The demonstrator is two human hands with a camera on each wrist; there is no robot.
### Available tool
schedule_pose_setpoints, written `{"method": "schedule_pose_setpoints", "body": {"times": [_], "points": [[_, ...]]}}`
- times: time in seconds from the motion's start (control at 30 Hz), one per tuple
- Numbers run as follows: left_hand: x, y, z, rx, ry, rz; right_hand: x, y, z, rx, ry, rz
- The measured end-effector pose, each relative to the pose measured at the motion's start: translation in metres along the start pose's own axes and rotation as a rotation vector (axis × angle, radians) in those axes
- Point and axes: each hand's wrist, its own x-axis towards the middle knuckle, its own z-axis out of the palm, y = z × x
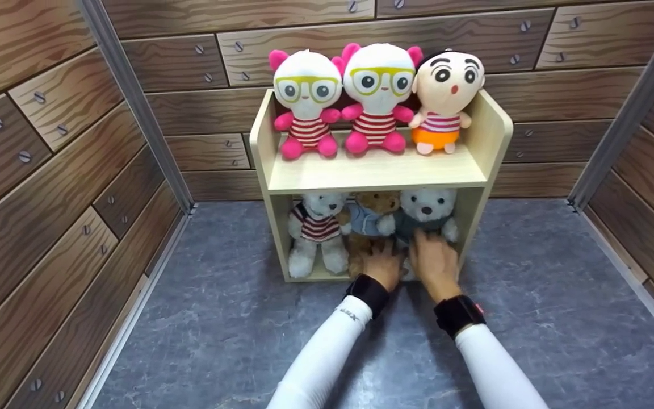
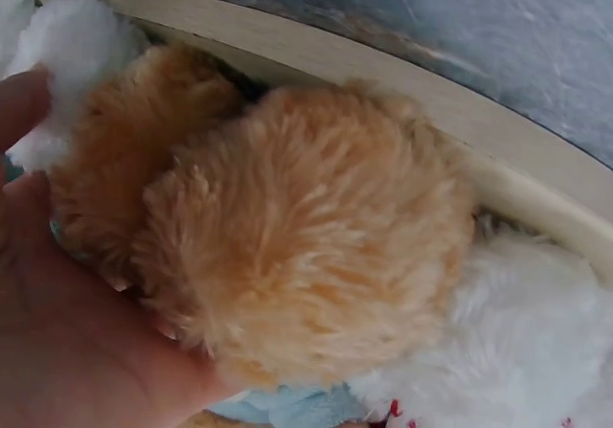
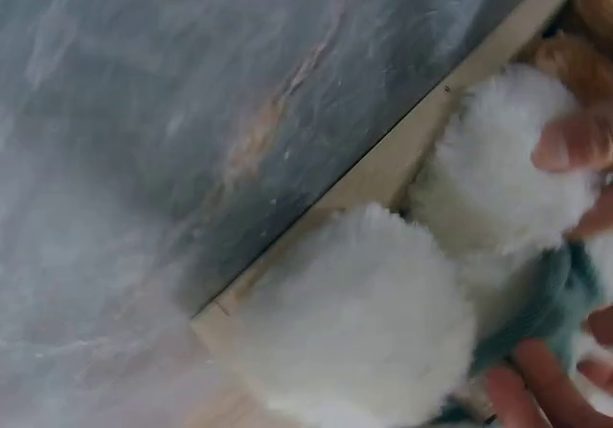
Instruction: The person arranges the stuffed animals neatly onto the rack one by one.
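Observation:
My left hand [image 1: 382,266] is at the lower shelf, its fingers against the legs of the brown teddy bear [image 1: 373,200] in a light blue top. In the left wrist view the palm lies beside the bear's furry brown foot [image 2: 316,227]. My right hand [image 1: 435,264] touches the front of the white teddy bear [image 1: 426,204] in dark green clothing, covering much of its lower body. In the right wrist view its spread fingers [image 3: 541,380] rest on the green cloth [image 3: 527,313], near a white leg [image 3: 508,160]. Neither hand visibly grips anything.
Left of the brown bear sits a white teddy bear [image 1: 318,233] in a striped sweater. On the upper board of the wooden shelf [image 1: 378,176] are two pink-and-white plush dolls [image 1: 307,105] with glasses and a boy doll [image 1: 446,102]. Wood-patterned panels [image 1: 327,57] surround the grey floor [image 1: 219,318].

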Motion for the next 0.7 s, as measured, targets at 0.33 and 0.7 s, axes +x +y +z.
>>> {"method": "schedule_pose_setpoints", "body": {"times": [0.33,0.7], "points": [[-0.002,-0.003,0.007,0.006,-0.028,0.013,0.002,-0.008,0.02,-0.076,0.04,-0.075],[-0.003,-0.005,0.012,-0.003,-0.076,0.006,0.018,-0.003,0.019,-0.087,-0.015,-0.072]]}}
